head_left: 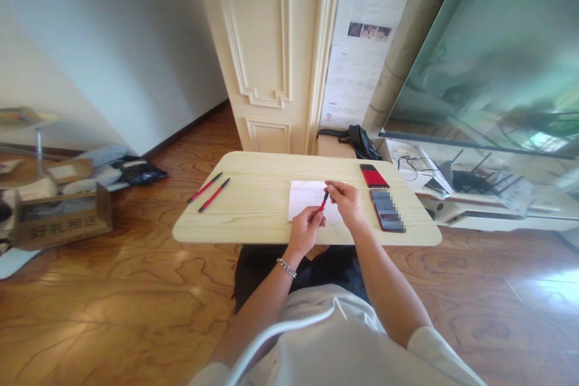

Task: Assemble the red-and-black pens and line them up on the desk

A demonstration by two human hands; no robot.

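Observation:
Between my two hands is a red pen with a black end, tilted above a white sheet of paper. My left hand is closed around its red lower part. At the pen's black upper end, the fingers of my right hand are pinched. Two more red and black pens lie apart at the left of the table. A row of several red and black pens lies side by side at the right, behind a phone with a pixelated screen.
The pale wooden table has rounded corners. Behind it stand a cream panelled door and a black bag on a box. A cardboard box with packages is on the floor at left. A large screen hangs at right.

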